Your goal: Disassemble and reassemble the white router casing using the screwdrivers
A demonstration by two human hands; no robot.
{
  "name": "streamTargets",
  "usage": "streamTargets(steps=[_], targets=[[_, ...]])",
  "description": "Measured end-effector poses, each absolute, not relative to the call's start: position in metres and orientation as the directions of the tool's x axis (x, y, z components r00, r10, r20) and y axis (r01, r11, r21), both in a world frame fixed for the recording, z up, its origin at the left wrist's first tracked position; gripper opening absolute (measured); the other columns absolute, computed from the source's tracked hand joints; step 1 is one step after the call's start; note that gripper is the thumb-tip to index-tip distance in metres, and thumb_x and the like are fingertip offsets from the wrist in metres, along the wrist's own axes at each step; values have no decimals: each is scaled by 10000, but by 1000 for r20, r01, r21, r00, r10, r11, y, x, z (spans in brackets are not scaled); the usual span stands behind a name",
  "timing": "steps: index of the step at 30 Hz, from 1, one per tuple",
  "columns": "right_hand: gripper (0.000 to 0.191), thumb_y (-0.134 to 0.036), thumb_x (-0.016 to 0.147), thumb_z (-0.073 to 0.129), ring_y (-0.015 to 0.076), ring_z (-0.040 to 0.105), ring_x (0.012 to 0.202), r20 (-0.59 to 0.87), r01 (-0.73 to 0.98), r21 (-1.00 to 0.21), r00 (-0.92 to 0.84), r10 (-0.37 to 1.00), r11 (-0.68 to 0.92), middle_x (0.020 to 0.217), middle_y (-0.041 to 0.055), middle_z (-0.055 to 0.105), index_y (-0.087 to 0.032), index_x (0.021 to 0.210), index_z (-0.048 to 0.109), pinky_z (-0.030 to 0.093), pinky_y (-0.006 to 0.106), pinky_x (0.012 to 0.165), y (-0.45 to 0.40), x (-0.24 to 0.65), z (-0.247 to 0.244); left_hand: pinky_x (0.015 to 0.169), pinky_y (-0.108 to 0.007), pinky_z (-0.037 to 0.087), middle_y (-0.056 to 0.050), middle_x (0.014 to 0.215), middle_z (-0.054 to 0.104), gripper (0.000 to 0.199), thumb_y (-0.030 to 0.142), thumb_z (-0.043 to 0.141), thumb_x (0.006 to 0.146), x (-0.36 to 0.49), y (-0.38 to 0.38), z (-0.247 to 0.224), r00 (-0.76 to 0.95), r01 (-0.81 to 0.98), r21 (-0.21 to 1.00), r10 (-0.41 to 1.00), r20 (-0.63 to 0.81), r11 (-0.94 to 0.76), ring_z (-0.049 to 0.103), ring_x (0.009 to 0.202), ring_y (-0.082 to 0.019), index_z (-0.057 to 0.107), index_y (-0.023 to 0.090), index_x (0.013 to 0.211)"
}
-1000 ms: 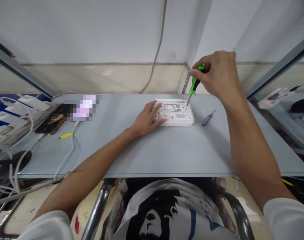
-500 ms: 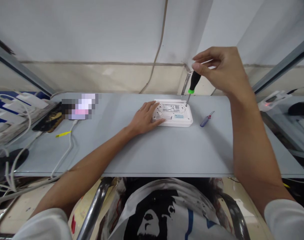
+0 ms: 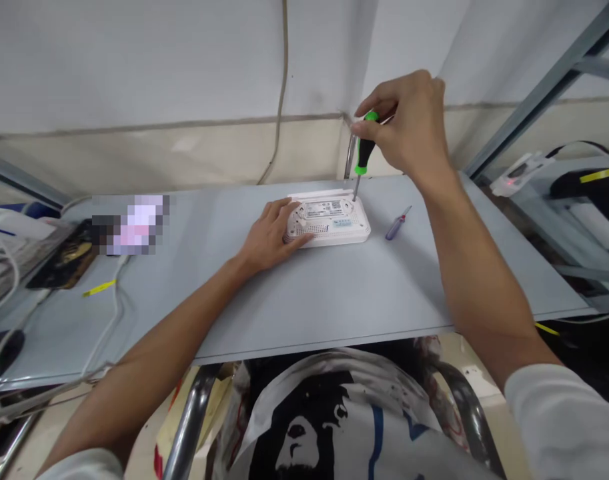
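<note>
Right hand: the hand (image 3: 411,127) is raised above the worktop, fingers curled and pinching the top of a green-and-black screwdriver (image 3: 366,152), whose handle they partly cover.
Screwdriver tip: pointing down, at the far right corner of a white device.
Left hand: this hand (image 3: 268,235) is open, palm down, fingers spread over the left end of the device.
White device: the flat, rounded box (image 3: 348,235) lies near the far edge of the worktop, its label and vent holes facing up; the left fingers hide part of it.
Worktop: pale blue-grey and smooth (image 3: 294,293), between metal frame posts.
Room: a white wall (image 3: 184,60) with a cream lower band stands behind; a thin cable (image 3: 283,73) runs down it.
Right of the device: a small purple-handled screwdriver (image 3: 395,227) lies apart from it.
Left side: a dark phone (image 3: 67,257), a pixelated bright screen (image 3: 143,223), white cables (image 3: 115,307) and a yellow tag (image 3: 99,288).
In the way: the right forearm crosses over the worktop's right part.
</note>
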State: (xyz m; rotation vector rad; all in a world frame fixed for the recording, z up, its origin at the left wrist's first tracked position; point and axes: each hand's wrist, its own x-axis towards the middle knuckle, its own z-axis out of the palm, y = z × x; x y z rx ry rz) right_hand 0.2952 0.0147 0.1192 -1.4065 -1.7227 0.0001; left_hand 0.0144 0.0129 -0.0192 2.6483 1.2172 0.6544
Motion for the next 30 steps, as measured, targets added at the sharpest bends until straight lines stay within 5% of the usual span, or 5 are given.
streamTargets(steps=[8, 11, 18, 25, 30], targets=[[233, -177, 716, 780, 313, 760, 1042, 483, 432, -772, -77, 872, 466, 951, 6, 799, -353, 867, 756, 624, 523, 943, 12, 306, 122, 1233, -559, 395, -183, 1543, 463, 765, 729, 512, 966, 11, 16, -25, 583, 652, 343, 737, 343, -676, 410, 1467, -358, 472, 208, 1523], [216, -292, 800, 789, 307, 754, 981, 513, 503, -735, -27, 858, 455, 967, 31, 787, -341, 1007, 751, 610, 529, 910, 10, 304, 123, 1225, -575, 399, -200, 1522, 468, 751, 706, 533, 968, 10, 15, -26, 586, 648, 332, 727, 358, -685, 425, 1444, -375, 485, 187, 1508], [289, -474, 822, 814, 323, 685, 834, 607, 803, -527, 127, 785, 278, 723, 41, 704, -305, 695, 616, 539, 588, 925, 6, 287, 117, 1172, -588, 458, -182, 1580, 429, 714, 679, 530, 990, 4, 9, -24, 590, 676, 314, 745, 312, -667, 425, 1435, -369, 430, 229, 1536], [85, -294, 896, 690, 372, 715, 990, 575, 829, -509, 126, 809, 233, 898, 78, 757, -286, 829, 742, 513, 632, 979, 9, 283, 115, 1183, -606, 438, -196, 1568, 433, 723, 690, 486, 1004, 4, 13, -25, 608, 670, 287, 728, 316, -684, 415, 1434, -384, 430, 197, 1530], [260, -122, 868, 621, 322, 748, 975, 535, 792, -527, 27, 844, 308, 986, 62, 802, -269, 942, 822, 570, 536, 960, 6, 292, 126, 1197, -600, 425, -192, 1545, 444, 747, 724, 465, 996, 4, 19, -26, 609, 660, 284, 717, 339, -695, 427, 1431, -381, 443, 202, 1530]])
